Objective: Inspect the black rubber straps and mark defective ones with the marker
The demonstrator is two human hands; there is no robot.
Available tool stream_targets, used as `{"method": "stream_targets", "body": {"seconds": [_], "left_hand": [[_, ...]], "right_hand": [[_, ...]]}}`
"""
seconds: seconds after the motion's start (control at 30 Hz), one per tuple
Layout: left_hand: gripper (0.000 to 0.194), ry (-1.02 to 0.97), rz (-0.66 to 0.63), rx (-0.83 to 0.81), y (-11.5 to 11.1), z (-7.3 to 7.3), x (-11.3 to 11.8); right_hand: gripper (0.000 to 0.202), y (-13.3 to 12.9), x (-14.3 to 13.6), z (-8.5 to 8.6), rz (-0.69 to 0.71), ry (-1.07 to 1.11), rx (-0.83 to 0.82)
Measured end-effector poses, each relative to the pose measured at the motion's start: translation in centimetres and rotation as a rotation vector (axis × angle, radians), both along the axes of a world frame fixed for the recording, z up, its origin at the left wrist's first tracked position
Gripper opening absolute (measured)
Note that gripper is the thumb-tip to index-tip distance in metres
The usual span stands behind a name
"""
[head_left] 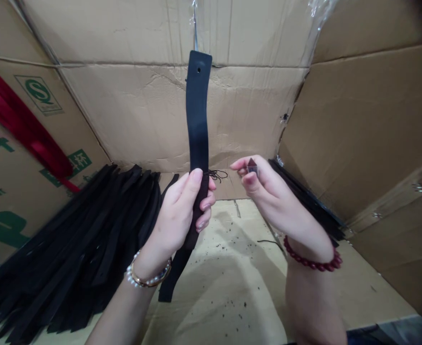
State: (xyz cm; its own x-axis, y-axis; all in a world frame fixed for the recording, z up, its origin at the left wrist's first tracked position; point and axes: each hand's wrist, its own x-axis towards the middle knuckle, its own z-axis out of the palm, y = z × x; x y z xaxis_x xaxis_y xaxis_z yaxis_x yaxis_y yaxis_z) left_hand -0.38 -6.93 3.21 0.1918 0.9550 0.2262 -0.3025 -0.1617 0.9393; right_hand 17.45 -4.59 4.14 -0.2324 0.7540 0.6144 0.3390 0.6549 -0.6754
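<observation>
A long black strap [198, 120] with a small hole near its upper end stands nearly upright, bending slightly. My left hand [182, 206] is wrapped around its middle, and the strap's lower end hangs below the fingers. To the right, my right hand [268, 184] pinches a small flat piece [252, 166] between thumb and fingers. That piece has a dark pointed tip and looks partly clear or shiny; its kind cannot be made out. The right hand is apart from the strap. Thin black threads [217, 175] show just beside the left fingers.
Many similar black straps lie in a pile [88, 249] on the left. More dark strips [307, 199] lie along the right cardboard wall [369, 120]. Black crumbs dot the cardboard surface [228, 268]. A red band [20, 115] hangs at the left wall.
</observation>
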Motion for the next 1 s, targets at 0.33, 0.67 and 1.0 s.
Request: {"method": "stream_targets", "body": {"seconds": [0.33,0.67,1.0], "left_hand": [[0.034,0.094,-0.113,-0.087,0.3,-0.2,0.5],[0.035,0.151,-0.125,-0.063,-0.8,-0.4,1.3],[0.035,0.135,-0.137,-0.090,-0.6,-0.6,1.4]], "right_hand": [[0.014,-1.2,1.7,0.4,-0.326,-0.176,0.466],[0.024,-2.8,0.9,1.5,-0.519,-0.502,0.686],[0.029,-2.2,1.2,1.0,-0.529,-0.560,0.755]]}}
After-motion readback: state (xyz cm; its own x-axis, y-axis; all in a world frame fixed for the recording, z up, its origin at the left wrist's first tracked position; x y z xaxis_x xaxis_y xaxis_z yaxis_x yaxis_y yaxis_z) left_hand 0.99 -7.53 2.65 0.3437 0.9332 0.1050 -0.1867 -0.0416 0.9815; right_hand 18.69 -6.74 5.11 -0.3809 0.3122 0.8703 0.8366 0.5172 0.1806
